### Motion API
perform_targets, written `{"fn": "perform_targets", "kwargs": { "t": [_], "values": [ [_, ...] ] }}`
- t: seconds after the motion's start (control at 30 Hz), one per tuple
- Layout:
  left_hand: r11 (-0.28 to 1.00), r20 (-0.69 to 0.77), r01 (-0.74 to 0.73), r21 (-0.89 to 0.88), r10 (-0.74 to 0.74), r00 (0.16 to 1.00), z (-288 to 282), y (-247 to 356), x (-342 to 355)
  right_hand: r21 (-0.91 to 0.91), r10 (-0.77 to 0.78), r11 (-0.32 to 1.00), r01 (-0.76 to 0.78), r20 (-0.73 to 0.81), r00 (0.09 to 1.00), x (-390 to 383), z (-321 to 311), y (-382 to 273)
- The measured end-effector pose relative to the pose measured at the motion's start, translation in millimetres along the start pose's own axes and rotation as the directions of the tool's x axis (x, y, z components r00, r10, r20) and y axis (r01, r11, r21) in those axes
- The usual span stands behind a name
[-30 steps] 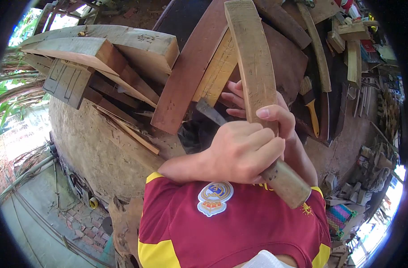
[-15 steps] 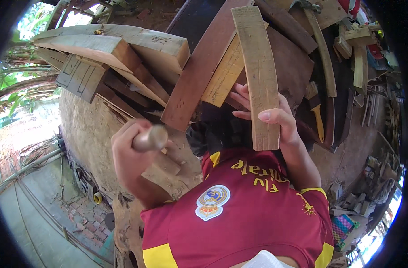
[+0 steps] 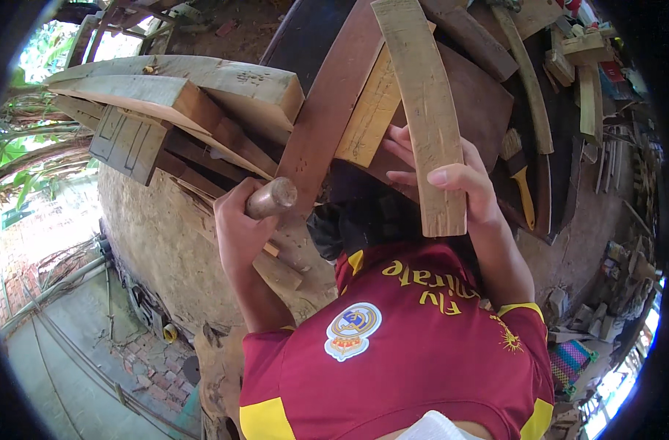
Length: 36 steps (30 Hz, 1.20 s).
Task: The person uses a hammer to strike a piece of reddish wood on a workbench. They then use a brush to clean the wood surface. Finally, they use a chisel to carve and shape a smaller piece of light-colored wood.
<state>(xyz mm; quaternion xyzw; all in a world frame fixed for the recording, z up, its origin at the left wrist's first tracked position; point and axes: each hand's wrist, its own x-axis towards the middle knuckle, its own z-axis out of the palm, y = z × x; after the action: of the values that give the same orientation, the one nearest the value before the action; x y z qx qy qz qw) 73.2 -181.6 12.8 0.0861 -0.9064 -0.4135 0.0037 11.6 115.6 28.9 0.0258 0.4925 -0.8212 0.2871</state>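
My left hand [image 3: 240,229] is closed around a thick, round wooden handle [image 3: 273,198]. Its blunt end points toward my middle, and whatever lies at the other end is hidden. In my right hand [image 3: 462,183] is a long, slightly curved, light-brown wooden board [image 3: 422,110], thumb on its upper face and fingers behind it. The board slants away from me. Beyond and left of it lie a reddish-brown plank [image 3: 327,110] and a shorter yellowish piece of wood [image 3: 372,110]. My left hand is near the lower end of the reddish plank.
Thick timber beams [image 3: 254,92] extend to the left, with a board bearing pencilled lines [image 3: 127,143] beside them. At right are a yellow-handled paintbrush [image 3: 522,180], a long wooden tool handle [image 3: 528,81] and wood offcuts [image 3: 589,48]. Lower right lies a colourful woven item [image 3: 571,361].
My left hand, blurred by motion before, has moved right and slightly up with the handle and looks sharper now. The board in my right hand has shifted slightly.
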Motion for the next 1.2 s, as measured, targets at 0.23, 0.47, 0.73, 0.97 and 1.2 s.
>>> {"fn": "perform_targets", "kwargs": {
  "t": [0.23, 0.47, 0.73, 0.97, 1.2],
  "values": [
    [0.999, 0.02, 0.012, 0.031, -0.013, 1.0, -2.5, -1.0, -0.1, -0.044, -0.008, 0.999, 0.008, 0.002, 1.0, 3.3, -5.1, 1.0],
    [0.999, 0.051, -0.024, -0.042, 0.026, 0.998, -4.9, 0.1, -1.6, -0.143, -0.033, 0.989, 0.029, -0.029, 0.999, 7.0, -3.1, -3.5],
    [0.992, -0.022, -0.006, -0.128, 0.003, 1.0, -3.6, 0.8, 0.8, -0.205, -0.093, 0.974, 0.097, 0.027, 0.995, 3.3, -2.4, 6.5],
    [0.979, -0.116, -0.199, 0.043, 0.203, 0.972, -10.5, 11.2, 0.1, -0.145, -0.1, 0.984, 0.1, 0.005, 0.995, 1.3, -5.7, 12.4],
    [0.922, -0.367, -0.368, 0.124, 0.387, 0.846, -13.3, 85.9, -22.8, -0.003, -0.112, 0.994, 0.111, -0.013, 0.994, -7.4, -10.0, 12.2]
  ]
}}
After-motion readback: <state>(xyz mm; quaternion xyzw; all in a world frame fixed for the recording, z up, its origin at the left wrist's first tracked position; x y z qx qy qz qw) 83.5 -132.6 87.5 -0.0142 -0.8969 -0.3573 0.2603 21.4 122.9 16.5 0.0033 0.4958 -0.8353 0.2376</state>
